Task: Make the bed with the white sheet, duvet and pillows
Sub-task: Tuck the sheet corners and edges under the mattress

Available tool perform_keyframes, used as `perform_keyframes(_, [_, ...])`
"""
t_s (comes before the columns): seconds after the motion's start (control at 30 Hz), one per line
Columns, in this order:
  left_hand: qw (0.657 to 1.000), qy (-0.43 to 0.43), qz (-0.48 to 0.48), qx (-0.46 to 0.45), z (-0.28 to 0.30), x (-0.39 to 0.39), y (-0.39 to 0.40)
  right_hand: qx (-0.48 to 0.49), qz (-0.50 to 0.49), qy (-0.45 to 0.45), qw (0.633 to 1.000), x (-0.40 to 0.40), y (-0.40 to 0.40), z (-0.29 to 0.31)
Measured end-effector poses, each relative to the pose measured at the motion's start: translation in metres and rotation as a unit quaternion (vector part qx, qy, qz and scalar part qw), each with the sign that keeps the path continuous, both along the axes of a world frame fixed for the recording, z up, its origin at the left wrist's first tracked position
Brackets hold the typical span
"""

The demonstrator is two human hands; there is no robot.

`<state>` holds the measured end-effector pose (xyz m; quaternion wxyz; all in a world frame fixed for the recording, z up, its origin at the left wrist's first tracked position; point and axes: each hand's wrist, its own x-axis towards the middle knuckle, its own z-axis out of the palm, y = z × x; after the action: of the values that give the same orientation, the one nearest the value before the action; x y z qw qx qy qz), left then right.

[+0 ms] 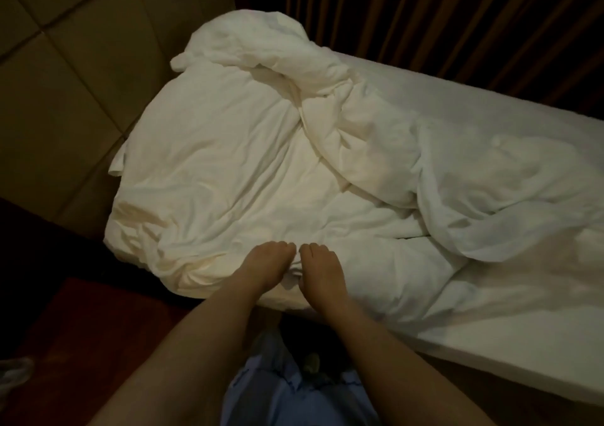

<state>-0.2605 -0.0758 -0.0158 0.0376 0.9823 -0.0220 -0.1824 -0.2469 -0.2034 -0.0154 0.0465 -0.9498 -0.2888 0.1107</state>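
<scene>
A crumpled white duvet (248, 151) lies heaped over the head end of the bed, bunched into a thick twisted ridge (343, 105) running toward the back. The white sheet (510, 281) covers the mattress on the right. My left hand (266, 267) and my right hand (322, 270) sit side by side at the duvet's near edge, fingers curled down into the fabric and gripping a fold between them. No pillow shows apart from the heap.
A padded tan headboard (75, 75) stands at the left. A dark slatted wall (457, 23) runs behind the bed. The mattress's near side edge (510, 363) runs down to the right. Reddish floor (88, 334) lies at lower left.
</scene>
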Motion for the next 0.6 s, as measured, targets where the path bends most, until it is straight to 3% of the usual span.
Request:
perform_keyframes(0.1, [0.999, 0.031, -0.027, 0.028, -0.003, -0.011, 0.009, -0.058, -0.029, 0.038, 0.997, -0.011, -0.025, -0.030])
perform_keyframes(0.27, [0.995, 0.062, -0.070, 0.031, 0.004, -0.010, 0.019, -0.086, 0.027, 0.058, 0.994, 0.023, -0.029, 0.001])
perform_keyframes(0.47, [0.990, -0.140, -0.018, -0.016, 0.105, 0.101, 0.043, -0.046, -0.026, -0.100, 0.994, 0.132, -0.009, 0.126])
perform_keyframes(0.53, [0.988, -0.153, -0.015, -0.016, 0.106, 0.104, 0.041, -0.011, -0.078, -0.101, 0.992, 0.126, -0.011, 0.122])
perform_keyframes(0.6, [0.997, -0.072, -0.025, -0.014, 0.047, 0.069, 0.040, -0.013, -0.091, -0.042, 0.995, 0.076, -0.012, 0.064])
